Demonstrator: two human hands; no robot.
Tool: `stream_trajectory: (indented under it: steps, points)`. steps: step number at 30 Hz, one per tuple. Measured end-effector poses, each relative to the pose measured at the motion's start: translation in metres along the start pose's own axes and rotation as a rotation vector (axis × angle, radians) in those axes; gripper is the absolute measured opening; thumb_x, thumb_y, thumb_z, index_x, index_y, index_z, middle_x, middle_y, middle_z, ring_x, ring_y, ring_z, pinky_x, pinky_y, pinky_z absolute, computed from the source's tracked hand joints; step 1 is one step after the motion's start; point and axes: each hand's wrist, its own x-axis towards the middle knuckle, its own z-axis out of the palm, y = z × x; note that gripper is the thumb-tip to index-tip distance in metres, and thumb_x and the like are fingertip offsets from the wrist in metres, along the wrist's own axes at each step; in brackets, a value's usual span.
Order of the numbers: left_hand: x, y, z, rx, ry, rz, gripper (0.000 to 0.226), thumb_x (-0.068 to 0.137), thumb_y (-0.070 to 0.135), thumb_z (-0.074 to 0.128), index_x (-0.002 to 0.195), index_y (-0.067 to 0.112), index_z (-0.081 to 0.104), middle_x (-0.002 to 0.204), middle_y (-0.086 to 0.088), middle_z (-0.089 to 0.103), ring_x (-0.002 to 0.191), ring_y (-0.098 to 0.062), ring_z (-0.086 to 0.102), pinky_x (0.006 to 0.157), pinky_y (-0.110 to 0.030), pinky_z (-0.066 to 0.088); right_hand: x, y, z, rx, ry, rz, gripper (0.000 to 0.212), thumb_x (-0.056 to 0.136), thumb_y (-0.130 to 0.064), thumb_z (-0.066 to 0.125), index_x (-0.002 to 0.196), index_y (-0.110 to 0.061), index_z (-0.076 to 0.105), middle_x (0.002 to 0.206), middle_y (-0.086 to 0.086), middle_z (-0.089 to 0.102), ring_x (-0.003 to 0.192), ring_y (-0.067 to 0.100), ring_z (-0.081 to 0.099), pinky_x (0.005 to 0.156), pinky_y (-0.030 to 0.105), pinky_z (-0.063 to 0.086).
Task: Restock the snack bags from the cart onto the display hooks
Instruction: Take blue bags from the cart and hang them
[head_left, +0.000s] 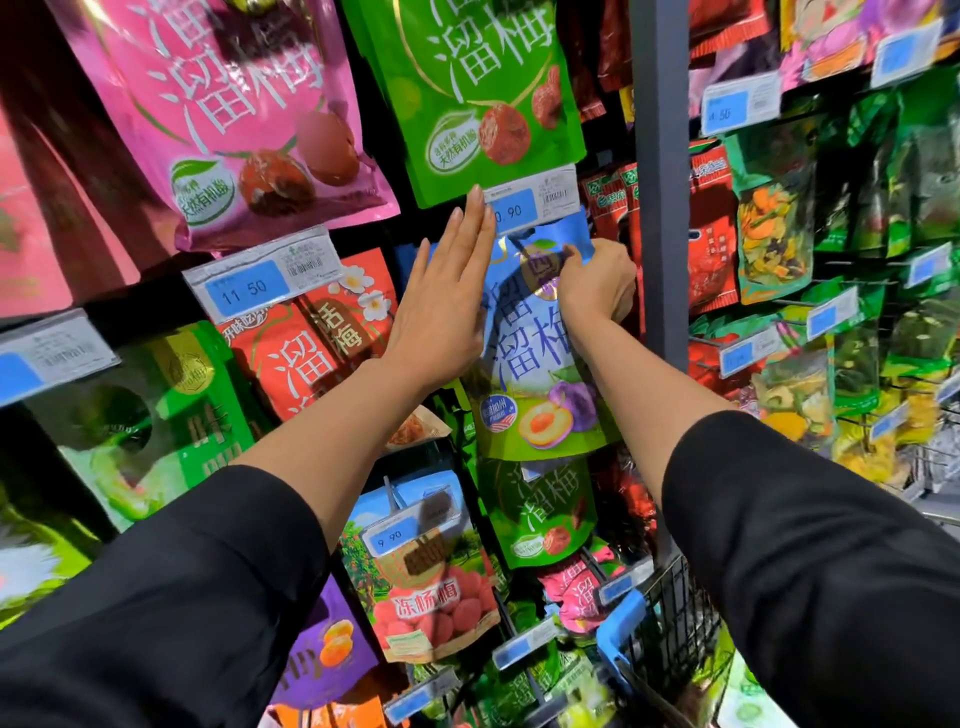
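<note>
The right hand (597, 283) pinches the top of a blue snack bag (535, 353) under the price tag (530, 200), while the left hand (441, 301), fingers straight and together, touches the bag's left edge.

A dark hook rack (363, 236) fills the frame, split by a grey upright post (660, 176) right of centre. A pink bag (228, 114) hangs at upper left, a green bag (483, 88) at top centre. Below them hang red bags (311, 343) at mid-left and a blue bag (535, 353) in the centre, with a smaller green bag (535, 514) beneath it. A bag with red fruit (426, 587) hangs at lower centre. White and blue price tags (260, 280) sit at the hook ends. Right of the post hang red bags and clear bags of mixed chips (774, 228). A cart basket (649, 639) shows at lower right.
</note>
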Motion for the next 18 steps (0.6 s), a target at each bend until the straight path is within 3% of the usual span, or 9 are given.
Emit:
stream_trajectory:
  steps: [4,7,9,14,18]
  points:
    - [-0.002,-0.002,-0.001,0.012,0.009,-0.001,0.094,0.084,0.005,0.062,0.154,0.013,0.000,0.161,-0.003,-0.011,0.149,-0.024,-0.005,0.118,-0.042,0.004,-0.008,0.008,0.000,-0.035,-0.003,-0.038,0.039,0.090,-0.034,0.062,0.117,-0.010,0.050,0.110,0.016,0.066,0.101,0.038,0.061,0.067,0.034,0.033]
    - [-0.006,-0.005,0.006,0.039,0.031,0.020,0.096,0.078,0.004,0.064,0.154,0.014,0.007,0.161,-0.007,-0.006,0.149,-0.028,0.000,0.117,-0.047,0.010,-0.039,0.040,-0.003,0.003,-0.026,-0.151,0.090,0.071,-0.054,0.076,0.138,-0.014,0.030,0.125,0.012,0.058,0.106,0.036,0.059,0.075,0.039,0.043]
    - [-0.008,-0.006,0.015,0.055,0.047,0.048,0.094,0.077,0.005,0.064,0.154,0.013,0.011,0.161,-0.011,-0.004,0.149,-0.031,0.005,0.116,-0.053,0.019,-0.055,0.066,-0.001,-0.086,-0.103,-0.271,0.111,0.063,-0.057,0.080,0.149,-0.020,0.020,0.135,0.010,0.044,0.112,0.034,0.055,0.082,0.040,0.046]
    - [-0.003,0.000,0.028,0.024,0.109,0.046,0.096,0.078,0.011,0.068,0.153,0.006,0.008,0.160,-0.014,-0.005,0.146,-0.033,0.017,0.109,-0.052,0.033,-0.021,0.073,0.017,-0.187,-0.297,-0.348,0.102,0.069,-0.062,0.073,0.151,-0.039,0.017,0.129,0.011,0.036,0.095,0.035,0.059,0.066,0.033,0.041]
    - [-0.005,0.000,0.036,0.000,0.118,0.036,0.099,0.076,0.006,0.069,0.152,0.005,0.006,0.160,-0.015,-0.005,0.143,-0.035,0.022,0.107,-0.051,0.036,0.010,0.073,0.032,-0.333,-0.432,-0.353,0.100,0.071,-0.064,0.070,0.149,-0.048,0.010,0.125,0.014,0.036,0.087,0.037,0.060,0.070,0.035,0.048]
